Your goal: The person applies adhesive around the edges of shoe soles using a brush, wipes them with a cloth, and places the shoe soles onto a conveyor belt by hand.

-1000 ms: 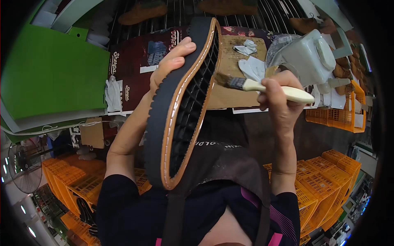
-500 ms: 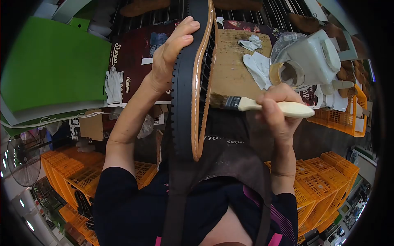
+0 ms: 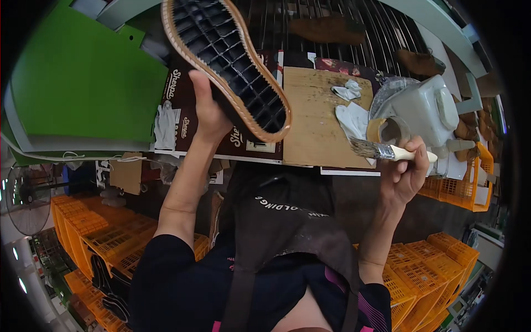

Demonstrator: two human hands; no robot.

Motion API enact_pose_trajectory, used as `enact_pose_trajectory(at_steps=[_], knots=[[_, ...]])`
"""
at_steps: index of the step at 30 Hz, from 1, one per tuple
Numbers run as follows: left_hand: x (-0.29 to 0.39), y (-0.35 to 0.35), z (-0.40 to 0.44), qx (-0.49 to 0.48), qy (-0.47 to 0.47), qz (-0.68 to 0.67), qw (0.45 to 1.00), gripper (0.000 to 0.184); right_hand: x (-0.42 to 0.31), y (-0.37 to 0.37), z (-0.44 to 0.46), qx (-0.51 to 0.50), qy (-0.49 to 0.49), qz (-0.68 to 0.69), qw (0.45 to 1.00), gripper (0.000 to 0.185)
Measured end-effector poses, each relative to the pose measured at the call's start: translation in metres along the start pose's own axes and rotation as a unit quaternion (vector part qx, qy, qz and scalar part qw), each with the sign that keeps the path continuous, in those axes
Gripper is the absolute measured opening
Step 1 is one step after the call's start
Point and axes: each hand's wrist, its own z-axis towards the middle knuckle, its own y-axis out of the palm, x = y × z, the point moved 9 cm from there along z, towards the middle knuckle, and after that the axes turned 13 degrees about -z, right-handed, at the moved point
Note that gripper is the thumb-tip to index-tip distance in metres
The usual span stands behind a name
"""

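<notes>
My left hand grips a shoe sole by its side, thumb up along the tan stitched rim. The sole's black gridded inner face is turned up, with wet-looking shine on the grid. Between the fingers of my right hand is a paintbrush with a pale handle, its bristles pointing left. The brush hovers apart from the sole, by a cup with a tan rim. Behind the cup a white plastic jug lies tilted.
A stained cardboard sheet bears crumpled white cloths. Brown shoe uppers lie on the metal roller rack beyond. A green panel stands at left. Orange crates are stacked behind me on both sides.
The sole has moved up and left and turned from edge-on to show its inner face. My right hand has drawn the brush away to the right, toward the cup.
</notes>
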Motion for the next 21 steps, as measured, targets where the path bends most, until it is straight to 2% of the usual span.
enact_pose_trajectory(at_steps=[1, 2, 4, 5, 12, 19, 21], knots=[[0.000, 0.002, 0.005, -0.030, -0.041, -0.027, 0.998, 0.082, 0.002, 0.001, -0.001, 0.002, 0.001, 0.001, 1.000, 0.023], [-0.003, 0.008, 0.008, -0.093, -0.083, -0.088, 0.988, 0.085, 0.005, 0.001, -0.002, 0.005, 0.002, 0.001, 1.000, 0.023], [-0.020, -0.001, 0.007, -0.032, -0.148, -0.202, 0.968, 0.089, 0.008, 0.000, -0.003, 0.005, 0.000, 0.003, 1.000, 0.023], [-0.024, -0.002, 0.007, -0.008, -0.150, -0.242, 0.959, 0.091, 0.009, -0.001, -0.003, 0.000, -0.002, 0.005, 1.000, 0.023], [-0.041, -0.007, 0.001, -0.044, -0.176, -0.343, 0.922, 0.094, 0.013, -0.012, -0.005, 0.029, 0.009, -0.001, 1.000, 0.023], [-0.041, -0.009, 0.000, -0.062, -0.184, -0.388, 0.901, 0.098, 0.019, -0.006, -0.001, 0.002, 0.011, 0.020, 1.000, 0.022], [-0.039, 0.000, -0.002, -0.111, -0.202, -0.408, 0.883, 0.099, 0.021, 0.000, -0.002, -0.017, 0.020, 0.029, 0.999, 0.020]])
